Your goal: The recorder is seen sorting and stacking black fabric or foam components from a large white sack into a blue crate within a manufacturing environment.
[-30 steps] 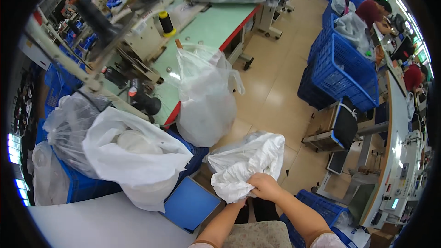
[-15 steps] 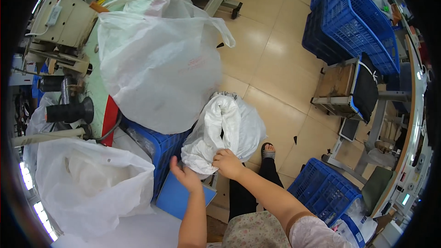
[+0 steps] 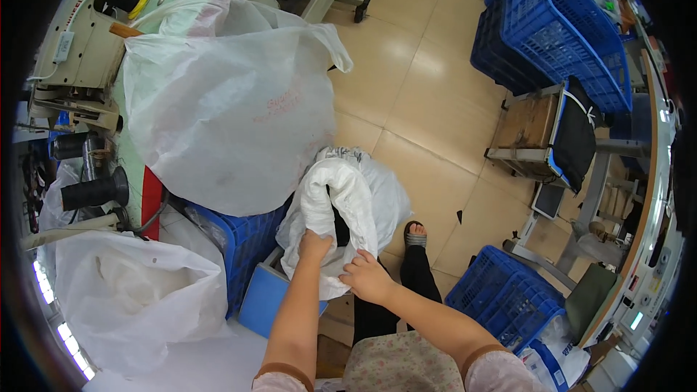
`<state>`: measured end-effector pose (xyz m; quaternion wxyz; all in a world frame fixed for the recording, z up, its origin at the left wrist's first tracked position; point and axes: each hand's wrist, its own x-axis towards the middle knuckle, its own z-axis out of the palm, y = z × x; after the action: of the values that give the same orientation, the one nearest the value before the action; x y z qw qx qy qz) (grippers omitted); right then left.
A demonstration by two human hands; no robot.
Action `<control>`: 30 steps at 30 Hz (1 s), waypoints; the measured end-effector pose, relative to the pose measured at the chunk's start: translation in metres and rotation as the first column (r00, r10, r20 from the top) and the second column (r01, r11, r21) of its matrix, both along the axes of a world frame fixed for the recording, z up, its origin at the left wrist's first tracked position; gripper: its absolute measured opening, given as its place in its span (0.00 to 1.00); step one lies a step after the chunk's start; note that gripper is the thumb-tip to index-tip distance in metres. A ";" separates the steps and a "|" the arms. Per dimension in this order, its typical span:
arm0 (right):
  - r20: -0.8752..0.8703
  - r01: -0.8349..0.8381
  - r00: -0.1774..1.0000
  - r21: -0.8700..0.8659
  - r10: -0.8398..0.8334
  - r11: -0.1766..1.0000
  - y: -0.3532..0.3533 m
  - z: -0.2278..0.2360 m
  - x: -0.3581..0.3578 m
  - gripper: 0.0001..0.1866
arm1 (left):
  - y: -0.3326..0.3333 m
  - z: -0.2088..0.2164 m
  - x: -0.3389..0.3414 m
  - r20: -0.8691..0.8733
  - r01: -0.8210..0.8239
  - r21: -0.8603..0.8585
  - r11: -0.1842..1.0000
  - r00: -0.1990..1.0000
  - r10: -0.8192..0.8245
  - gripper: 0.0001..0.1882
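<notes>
A white woven sack (image 3: 360, 202) stands on the floor in front of me, its mouth rolled outward into a thick rim around a dark opening. My left hand (image 3: 315, 247) grips the near left part of that rim, fingers partly hidden in the folds. On the near right part, my right hand (image 3: 367, 276) pinches the rim. What lies deep inside the sack is too dark to make out. Just beyond and to the left hangs a big translucent white plastic bag (image 3: 232, 116), which neither hand touches.
Left of me are an open white bag (image 3: 138, 283), a blue crate (image 3: 250, 236) and a blue flat panel (image 3: 268, 301). A sewing machine with black thread spools (image 3: 94, 192) stands at far left. Blue crates (image 3: 504, 297) and a stool (image 3: 530, 127) are on the right.
My left hand, open beside the sack before, now grips its rim. The right hand stays on the rim, and the sack's mouth is spread wider. The whole view has shifted slightly.
</notes>
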<state>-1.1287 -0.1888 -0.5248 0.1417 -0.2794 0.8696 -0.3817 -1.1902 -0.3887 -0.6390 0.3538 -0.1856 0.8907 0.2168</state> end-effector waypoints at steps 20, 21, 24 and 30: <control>0.541 0.621 0.604 0.141 -0.586 0.771 0.064 -0.058 -0.032 0.12 | 0.016 0.039 -0.005 0.409 -0.771 0.630 0.088 0.427 0.806 0.21; 0.447 0.639 0.661 0.086 -0.603 0.764 0.064 -0.059 -0.040 0.11 | 0.026 0.044 -0.007 0.405 -0.768 0.635 0.091 0.430 0.807 0.20; 0.519 0.599 0.560 0.284 -0.645 0.749 0.073 -0.081 -0.041 0.24 | 0.036 0.041 -0.002 0.362 -0.703 0.699 0.129 0.504 0.784 0.20; 0.505 0.631 0.339 0.504 -0.794 0.590 0.097 -0.094 -0.051 0.40 | 0.008 0.044 0.005 0.328 -0.684 0.698 0.212 0.569 0.754 0.20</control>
<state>-1.1797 -0.0920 -0.6184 0.3004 0.3126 0.8172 -0.3798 -1.1847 -0.3802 -0.5953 0.2166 -0.3973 0.5293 0.7177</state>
